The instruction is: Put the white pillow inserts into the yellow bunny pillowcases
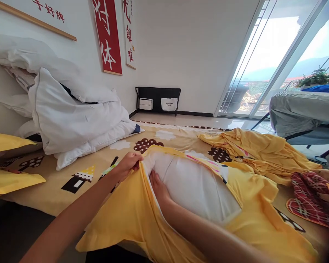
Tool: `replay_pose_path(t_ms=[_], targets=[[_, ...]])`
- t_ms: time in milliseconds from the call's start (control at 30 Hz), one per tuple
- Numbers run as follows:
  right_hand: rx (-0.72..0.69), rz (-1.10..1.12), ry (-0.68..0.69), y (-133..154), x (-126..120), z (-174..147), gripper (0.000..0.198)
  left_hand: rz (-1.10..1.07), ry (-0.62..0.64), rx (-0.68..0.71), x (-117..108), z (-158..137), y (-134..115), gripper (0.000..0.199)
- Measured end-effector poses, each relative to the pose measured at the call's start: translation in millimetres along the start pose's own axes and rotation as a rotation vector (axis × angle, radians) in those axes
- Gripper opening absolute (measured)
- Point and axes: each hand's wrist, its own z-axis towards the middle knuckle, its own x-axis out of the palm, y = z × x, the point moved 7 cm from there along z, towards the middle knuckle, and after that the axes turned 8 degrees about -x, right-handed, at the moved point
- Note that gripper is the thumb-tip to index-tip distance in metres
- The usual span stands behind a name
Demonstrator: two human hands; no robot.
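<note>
A yellow pillowcase point(126, 215) lies in front of me with its zipped opening spread wide. Inside it, a white pillow point(192, 182) shows through the gap, its far end under the yellow cloth. At the corner of the opening, my left hand point(129, 165) pinches the pillowcase edge and holds it up. My right hand point(158, 187) reaches into the opening, its fingers stretched out and resting against the near end of the pillow. Its fingertips lie close to the pillowcase's inner edge.
Several white pillows point(79, 120) are heaped at the left on a tan patterned bedsheet point(98, 153). Yellow cushions point(11, 182) stick in at the left edge. Crumpled yellow cloth point(257, 149) and a red plaid cloth point(312, 197) lie at the right. A black rack point(157, 95) stands by the wall.
</note>
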Motion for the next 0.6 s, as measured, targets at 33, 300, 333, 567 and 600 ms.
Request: replay_pose_path(t_ms=[33, 300, 333, 567, 600], targets=[[-0.047, 0.018, -0.015, 1.0, 1.0, -2.5, 0.055, -0.009, -0.014, -0.009, -5.2, 3.3, 7.4, 0.023], [-0.219, 0.273, -0.185, -81.2, -47.0, -96.3, 0.053, 0.697, -0.286, 0.632, -15.4, -51.4, -14.5, 0.026], [-0.143, 0.253, -0.202, -97.0, -40.7, -105.1, 0.056, 0.761, -0.219, 0.74, -3.0, -60.9, -18.5, 0.03], [0.211, 0.122, -0.357, -149.7, 25.8, -141.1, 0.059, 0.923, 0.023, 0.789, 41.3, -57.4, -8.4, 0.036], [0.217, 0.076, -0.357, -151.8, 24.6, -146.9, 0.055, 0.958, 0.016, 0.785, 39.7, -53.5, -9.5, 0.038]])
